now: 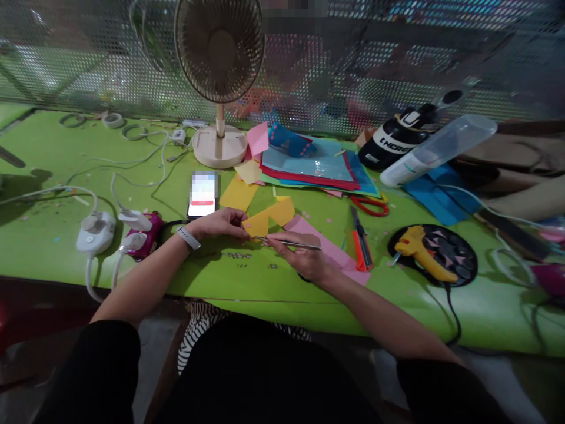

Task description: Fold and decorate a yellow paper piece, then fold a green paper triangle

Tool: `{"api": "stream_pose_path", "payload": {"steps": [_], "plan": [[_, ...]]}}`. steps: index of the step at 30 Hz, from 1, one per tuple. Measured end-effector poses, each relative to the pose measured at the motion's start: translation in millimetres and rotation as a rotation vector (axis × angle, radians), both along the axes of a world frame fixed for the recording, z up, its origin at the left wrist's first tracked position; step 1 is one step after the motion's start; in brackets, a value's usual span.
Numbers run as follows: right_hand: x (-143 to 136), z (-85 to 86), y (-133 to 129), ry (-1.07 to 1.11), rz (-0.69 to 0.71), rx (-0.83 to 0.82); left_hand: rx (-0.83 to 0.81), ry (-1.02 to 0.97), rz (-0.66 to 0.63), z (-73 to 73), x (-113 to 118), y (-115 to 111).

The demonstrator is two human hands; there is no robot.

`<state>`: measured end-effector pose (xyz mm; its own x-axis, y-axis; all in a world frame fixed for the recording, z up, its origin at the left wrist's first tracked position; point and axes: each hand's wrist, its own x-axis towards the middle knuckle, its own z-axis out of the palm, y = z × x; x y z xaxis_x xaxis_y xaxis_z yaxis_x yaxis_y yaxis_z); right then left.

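My left hand (pixel 228 222) pinches the left edge of a folded yellow paper strip (pixel 278 211). A small pink mark shows on the paper beside the fingertips. In my right hand (pixel 300 254) is a slim pair of metal tweezers (pixel 298 243), held like a pen. Its tip reaches to the lower edge of the yellow paper, close to my left fingers. Under my right hand lies a pink paper strip (pixel 326 250). Small dark bits (pixel 239 255) are scattered on the green table (pixel 176 277) just in front of me.
A phone (pixel 203 191) and power plugs (pixel 141 232) with cables are on the left. Behind stand a fan (pixel 219 144) and stacked coloured paper (pixel 318 162). To the right are a box cutter (pixel 362 244), red scissors (pixel 371 205), a yellow glue gun (pixel 421 253) and a black bottle (pixel 392 138).
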<state>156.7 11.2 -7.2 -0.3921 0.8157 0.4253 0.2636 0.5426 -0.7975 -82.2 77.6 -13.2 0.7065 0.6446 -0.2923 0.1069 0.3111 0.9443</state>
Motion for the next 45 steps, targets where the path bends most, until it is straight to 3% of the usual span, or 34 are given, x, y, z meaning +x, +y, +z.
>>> {"api": "stream_pose_path", "payload": {"steps": [8, 20, 27, 37, 45], "plan": [[-2.0, 4.3, -1.3, -0.027, -0.016, 0.056, -0.016, -0.019, 0.010, -3.8, 0.4, 0.3], [-0.2, 0.1, 0.0, 0.005, 0.000, 0.002, -0.001, -0.032, -0.026, -3.9, -0.1, 0.7], [-0.4, -0.2, -0.1, 0.055, -0.013, -0.075, 0.010, -0.028, -0.029, -4.9, -0.3, 0.6], [-2.5, -5.6, 7.1, 0.215, -0.041, -0.341, 0.031, -0.016, -0.024, -3.8, -0.5, 0.5], [7.2, -0.5, 11.2, 0.160, -0.012, -0.354, 0.019, -0.014, -0.024, -7.2, -1.3, 2.9]]}}
